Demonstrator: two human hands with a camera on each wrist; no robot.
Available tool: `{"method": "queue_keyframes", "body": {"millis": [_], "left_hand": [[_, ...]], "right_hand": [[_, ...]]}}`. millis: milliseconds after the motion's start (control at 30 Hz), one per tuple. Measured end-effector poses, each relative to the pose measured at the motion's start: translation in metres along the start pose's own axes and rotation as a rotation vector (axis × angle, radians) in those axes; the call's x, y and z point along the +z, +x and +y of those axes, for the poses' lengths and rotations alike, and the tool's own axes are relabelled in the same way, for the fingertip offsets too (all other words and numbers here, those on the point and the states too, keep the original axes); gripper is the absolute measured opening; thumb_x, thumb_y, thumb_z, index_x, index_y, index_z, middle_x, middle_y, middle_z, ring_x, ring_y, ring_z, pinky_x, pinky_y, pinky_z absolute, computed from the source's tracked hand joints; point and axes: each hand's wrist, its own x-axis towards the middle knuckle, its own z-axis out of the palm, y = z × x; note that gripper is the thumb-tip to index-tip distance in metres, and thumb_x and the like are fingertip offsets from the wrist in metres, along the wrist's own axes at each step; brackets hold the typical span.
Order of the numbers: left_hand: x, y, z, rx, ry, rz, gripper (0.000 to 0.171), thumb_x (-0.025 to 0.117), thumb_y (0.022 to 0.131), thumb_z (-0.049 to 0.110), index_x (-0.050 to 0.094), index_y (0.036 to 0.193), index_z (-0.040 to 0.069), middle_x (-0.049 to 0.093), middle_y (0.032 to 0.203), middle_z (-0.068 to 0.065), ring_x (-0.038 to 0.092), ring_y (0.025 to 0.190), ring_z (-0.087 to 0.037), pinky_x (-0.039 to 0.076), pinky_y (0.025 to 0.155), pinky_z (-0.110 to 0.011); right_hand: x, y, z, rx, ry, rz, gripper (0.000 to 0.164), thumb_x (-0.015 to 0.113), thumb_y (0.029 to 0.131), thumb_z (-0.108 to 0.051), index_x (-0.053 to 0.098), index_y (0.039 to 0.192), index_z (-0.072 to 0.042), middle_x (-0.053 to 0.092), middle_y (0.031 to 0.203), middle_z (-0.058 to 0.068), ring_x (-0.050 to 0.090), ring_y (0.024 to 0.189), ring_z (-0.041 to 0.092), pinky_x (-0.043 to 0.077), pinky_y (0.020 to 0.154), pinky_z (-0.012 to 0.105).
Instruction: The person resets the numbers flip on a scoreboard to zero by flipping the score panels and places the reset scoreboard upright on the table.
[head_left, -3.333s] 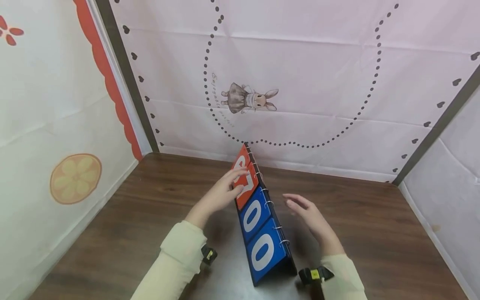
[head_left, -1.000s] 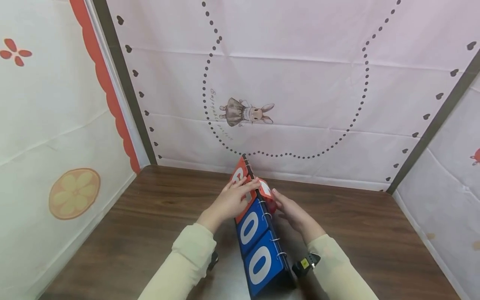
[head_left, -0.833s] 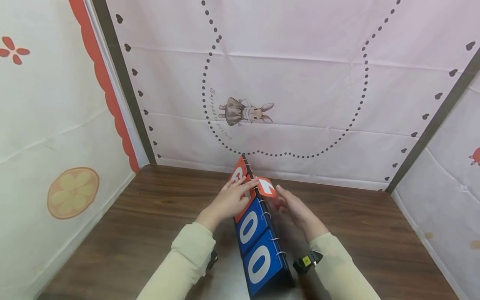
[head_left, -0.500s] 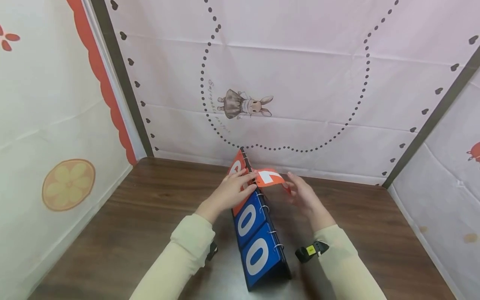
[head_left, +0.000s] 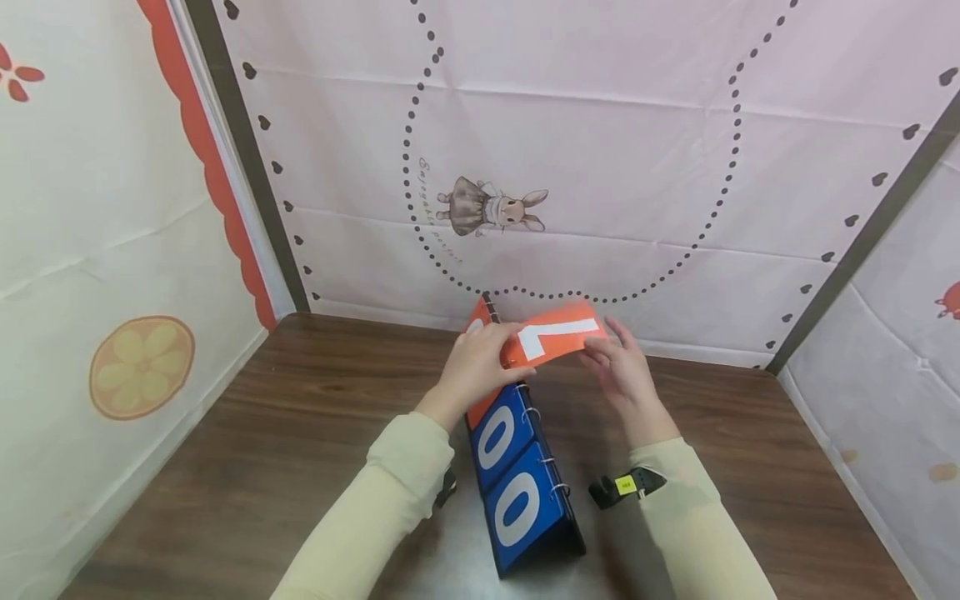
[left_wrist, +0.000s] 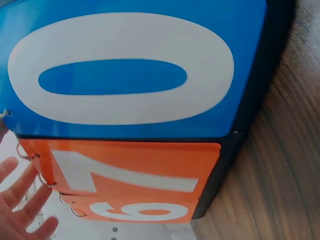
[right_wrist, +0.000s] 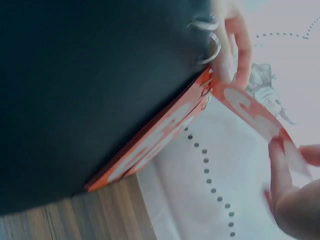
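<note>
A flip scoreboard (head_left: 516, 487) stands like a tent on the table, with blue 0 cards near me and orange number cards behind. My right hand (head_left: 626, 375) pinches the free end of a raised orange card (head_left: 561, 329) marked 7. That card slants out from the rings; its other face (right_wrist: 250, 117) carries a curved white numeral. My left hand (head_left: 476, 367) is at the ringed end of this card, thumb and fingers to either side. In the left wrist view its fingers (left_wrist: 22, 192) are spread by the rings, beside an orange 7 card (left_wrist: 130, 170) and a 6 card (left_wrist: 145, 210).
The brown wooden table (head_left: 345, 367) reaches back to a pale printed cloth wall (head_left: 615, 192) with a rabbit picture, close behind the scoreboard's far end. Another cloth wall (head_left: 67, 250) stands at the left. A black strap (head_left: 626, 486) is on my right wrist.
My right hand has lifted the orange card from the scoreboard's right side, moving its free end up and right. My left hand has moved from the orange cards' face to the ringed edge.
</note>
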Motion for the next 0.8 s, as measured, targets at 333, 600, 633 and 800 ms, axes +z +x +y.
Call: {"method": "queue_keyframes", "body": {"millis": [333,600,633,800], "left_hand": [[-0.001,0.011,0.001,0.088,-0.065,0.054,0.086,0.074,0.074,0.032,0.025,0.143,0.022,0.044,0.136,-0.003,0.043,0.114,-0.021,0.029,0.103,-0.045],[-0.005,0.013,-0.009,-0.011,-0.313,0.07,0.087,0.074,0.075,0.017,0.022,0.144,0.026,0.05,0.132,0.0,0.05,0.11,-0.021,0.04,0.094,-0.052],[-0.005,0.012,-0.01,-0.011,-0.34,0.072,0.088,0.075,0.075,0.017,0.021,0.144,0.026,0.049,0.131,-0.001,0.051,0.111,-0.021,0.041,0.093,-0.052],[-0.004,0.009,-0.017,-0.026,-0.479,0.044,0.102,0.078,0.073,0.026,0.009,0.147,0.026,0.044,0.13,-0.006,0.047,0.117,-0.023,0.043,0.092,-0.051]], "right_hand": [[0.007,-0.007,0.0,-0.086,-0.212,-0.466,0.05,0.039,0.099,-0.015,0.023,0.147,-0.011,0.044,0.138,0.008,0.043,0.125,0.029,0.036,0.101,0.045],[0.012,-0.009,0.006,-0.191,-0.404,-0.89,0.063,0.041,0.097,-0.021,0.008,0.149,-0.011,0.013,0.152,0.018,0.012,0.138,0.036,0.016,0.107,0.056],[0.011,-0.009,0.007,-0.194,-0.415,-0.895,0.063,0.041,0.097,-0.021,0.008,0.149,-0.011,0.013,0.152,0.018,0.012,0.138,0.037,0.016,0.107,0.056],[-0.001,-0.006,0.018,-0.146,-0.474,-0.829,0.059,0.038,0.098,-0.016,0.009,0.149,-0.011,0.021,0.151,0.015,0.017,0.138,0.033,0.016,0.106,0.058]]}}
